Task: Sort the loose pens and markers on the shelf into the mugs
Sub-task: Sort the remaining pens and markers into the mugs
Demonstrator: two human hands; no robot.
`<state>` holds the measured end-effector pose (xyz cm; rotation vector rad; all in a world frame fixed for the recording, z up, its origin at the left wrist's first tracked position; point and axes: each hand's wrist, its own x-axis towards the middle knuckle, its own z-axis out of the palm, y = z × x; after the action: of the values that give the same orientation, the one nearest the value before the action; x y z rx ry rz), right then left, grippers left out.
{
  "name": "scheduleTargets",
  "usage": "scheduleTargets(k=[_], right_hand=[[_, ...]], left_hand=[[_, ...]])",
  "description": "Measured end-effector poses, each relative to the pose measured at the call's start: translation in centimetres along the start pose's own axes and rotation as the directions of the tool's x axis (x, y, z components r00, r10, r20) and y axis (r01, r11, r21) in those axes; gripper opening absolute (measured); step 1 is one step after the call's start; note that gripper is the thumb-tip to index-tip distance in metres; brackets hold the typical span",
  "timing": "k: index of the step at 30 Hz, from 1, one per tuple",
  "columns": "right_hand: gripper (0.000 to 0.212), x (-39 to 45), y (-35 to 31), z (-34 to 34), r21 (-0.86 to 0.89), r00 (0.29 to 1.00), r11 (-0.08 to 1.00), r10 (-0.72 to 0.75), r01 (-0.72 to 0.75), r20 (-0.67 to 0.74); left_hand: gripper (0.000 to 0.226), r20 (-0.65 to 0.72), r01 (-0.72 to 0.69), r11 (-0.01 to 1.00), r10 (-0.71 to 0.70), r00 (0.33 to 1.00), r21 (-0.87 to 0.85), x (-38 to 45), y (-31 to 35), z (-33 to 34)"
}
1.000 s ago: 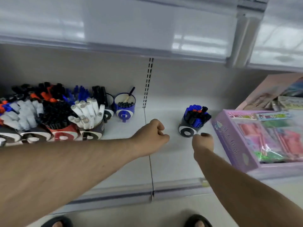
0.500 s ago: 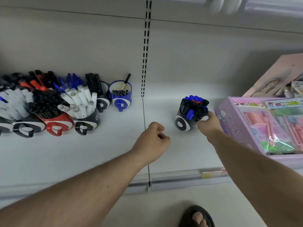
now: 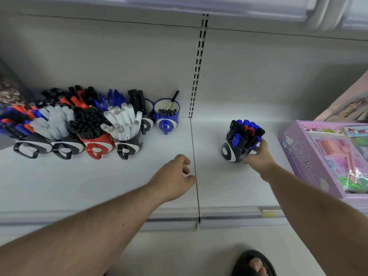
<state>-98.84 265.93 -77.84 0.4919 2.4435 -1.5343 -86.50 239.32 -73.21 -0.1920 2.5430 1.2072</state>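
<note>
A black-and-white mug [image 3: 229,151] packed with blue, black and red markers [image 3: 245,133] stands alone on the right half of the white shelf [image 3: 99,182]. My right hand [image 3: 257,156] grips this mug from its right side, fingers curled round its wall. My left hand [image 3: 175,176] hovers over the shelf near the centre seam with loosely curled fingers, holding nothing. At the left stands a cluster of mugs: a blue mug [image 3: 168,116] with black pens, a black mug [image 3: 129,145] of white markers, a red mug [image 3: 97,145] of black pens.
A purple boxed stationery set [image 3: 298,156] lies at the right, close to the held mug. Further mugs with orange, blue and black pens crowd the far left [image 3: 29,144]. A slotted upright [image 3: 198,66] divides the back wall. My sandalled foot [image 3: 254,263] shows below the shelf edge.
My right hand moved forward from the bare shelf to the lone mug and closed round its right side. The view tilted down. My left hand stayed roughly in place.
</note>
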Motion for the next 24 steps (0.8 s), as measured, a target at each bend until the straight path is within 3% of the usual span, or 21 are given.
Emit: scheduleTargets(k=[4,6,7,9,12,15,18,20,24], right_hand=[[0.084,0.9,-0.1,-0.9,-0.265,0.990,0.964,-0.020,-0.018,-0.140],[0.086,1.6,-0.7,-1.1,-0.360,0.989,0.933,-0.074,0.024,-0.126],[0.074,2.2,-1.0,-0.9,-0.384,0.991,0.921,-0.102,0.062,-0.083],[0.033,2.3,-1.8,-0.5,-0.471,0.993,0.877,-0.113,0.089,-0.023],[0.019,2.0,-1.7,0.0,-0.511,0.987,0.851,-0.159,0.124,-0.026],[0.014,0.6,-0.9,0.0,-0.599,0.990,0.788,-0.120,0.143,0.079],[0.003,-2.6,-0.7,0.9,-0.472,0.987,0.879,0.004,0.075,0.163],[0.015,-4.6,-0.7,1.7,-0.362,0.982,0.932,0.050,0.020,0.182],[0.027,-9.4,-1.7,4.4,-0.236,0.987,0.971,0.058,-0.021,0.152]], left_hand=[[0.035,-0.178,0.072,0.997,-0.070,0.982,0.007,0.1,-2.7,-2.0],[0.033,-0.315,0.154,0.985,-0.172,0.933,-0.084,0.2,-4.4,-3.0],[0.034,-0.354,0.198,0.972,-0.231,0.906,-0.128,0.1,-5.2,-3.3],[0.040,-0.347,0.265,0.955,-0.295,0.891,-0.130,0.0,-6.6,-3.7],[0.045,-0.317,0.272,0.957,-0.291,0.903,-0.102,0.1,-8.0,-3.3],[0.043,-0.315,0.236,0.963,-0.266,0.911,-0.131,1.0,-7.4,-2.3],[0.041,-0.307,0.174,0.972,-0.216,0.927,-0.157,1.7,-6.1,-1.1],[0.042,-0.327,0.152,0.973,-0.203,0.923,-0.173,1.7,-5.6,-0.8],[0.049,-0.487,0.212,0.966,-0.257,0.835,-0.146,1.3,-6.3,-2.7]])
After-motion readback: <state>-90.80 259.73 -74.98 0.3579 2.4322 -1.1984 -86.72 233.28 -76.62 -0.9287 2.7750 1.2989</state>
